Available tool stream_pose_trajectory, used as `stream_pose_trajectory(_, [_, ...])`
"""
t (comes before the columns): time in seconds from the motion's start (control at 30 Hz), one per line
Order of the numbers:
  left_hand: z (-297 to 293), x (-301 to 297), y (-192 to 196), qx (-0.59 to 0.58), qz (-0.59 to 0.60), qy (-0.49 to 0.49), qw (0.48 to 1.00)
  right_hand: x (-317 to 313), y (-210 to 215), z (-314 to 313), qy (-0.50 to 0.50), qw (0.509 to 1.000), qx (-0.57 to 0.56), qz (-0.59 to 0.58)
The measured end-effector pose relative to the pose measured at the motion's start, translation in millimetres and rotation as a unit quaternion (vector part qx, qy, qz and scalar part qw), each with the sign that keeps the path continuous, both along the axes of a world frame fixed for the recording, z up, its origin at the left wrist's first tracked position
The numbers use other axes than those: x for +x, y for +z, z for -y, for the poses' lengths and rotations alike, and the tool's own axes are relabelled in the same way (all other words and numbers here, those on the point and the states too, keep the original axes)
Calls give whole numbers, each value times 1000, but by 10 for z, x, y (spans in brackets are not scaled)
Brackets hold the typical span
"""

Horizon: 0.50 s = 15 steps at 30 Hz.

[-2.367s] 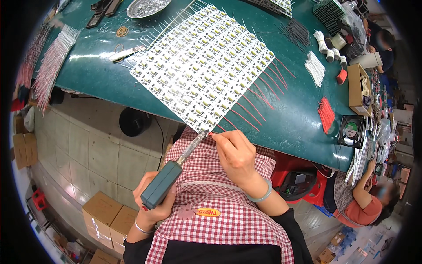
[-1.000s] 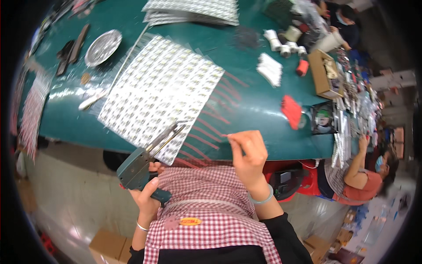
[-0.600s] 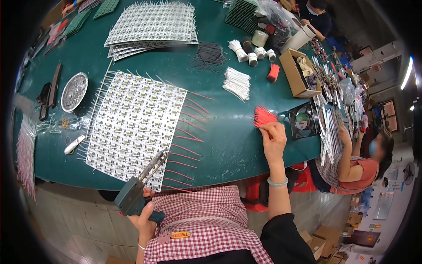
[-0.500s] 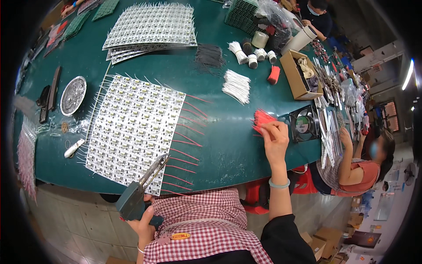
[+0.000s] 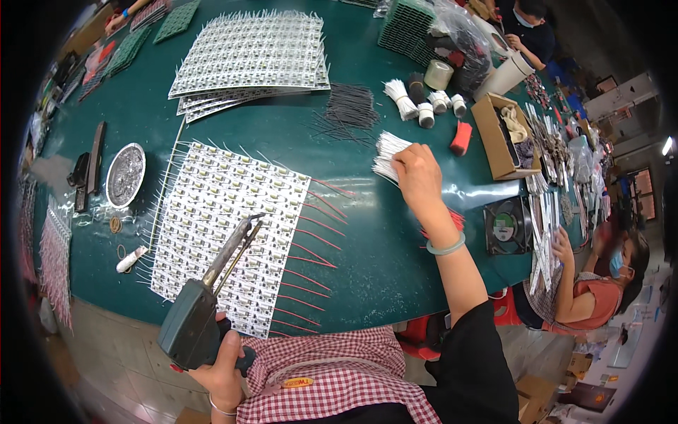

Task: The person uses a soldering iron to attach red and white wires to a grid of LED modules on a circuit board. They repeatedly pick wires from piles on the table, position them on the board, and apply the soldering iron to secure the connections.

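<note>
My left hand (image 5: 222, 371) is wrapped round the handle of a dark green soldering gun (image 5: 189, 318). Its long metal tip reaches over a white panel of small circuit boards (image 5: 212, 187). Red wires (image 5: 311, 233) stick out from the panel's right edge, pale wires from its left edge. My right hand (image 5: 420, 177) is at a pile of short white wires (image 5: 387, 148), fingers bent and pressed together on its right side; the fingertips are partly hidden. A bunch of red wires (image 5: 453, 220) lies under my right wrist, partly covered.
Stacked panels (image 5: 251, 53) and black wires (image 5: 352, 106) lie farther back. A round metal dish (image 5: 127, 175) stands left. On the right are a cardboard box (image 5: 491, 138), a black fan (image 5: 507, 226) and metal strips. One person sits at the right; another is at the far side.
My right hand has moved from the red wires up and left to the white wires. The soldering gun's tip has risen from the panel's lower right part toward its middle.
</note>
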<state>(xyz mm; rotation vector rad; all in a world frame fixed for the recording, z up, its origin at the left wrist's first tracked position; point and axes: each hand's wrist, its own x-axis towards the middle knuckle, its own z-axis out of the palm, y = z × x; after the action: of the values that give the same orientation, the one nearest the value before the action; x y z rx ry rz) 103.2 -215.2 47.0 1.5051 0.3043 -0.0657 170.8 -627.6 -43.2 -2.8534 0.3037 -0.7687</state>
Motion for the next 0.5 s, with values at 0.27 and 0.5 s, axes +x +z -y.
stream_pose_trajectory(0.27, [287,344,276,17,37,16,999,37,5,9,19,1000,3,-13])
stream_pose_trajectory(0.5, [-134,544,328,167,220,14,961,91,173,-46,56,998,-9,-19])
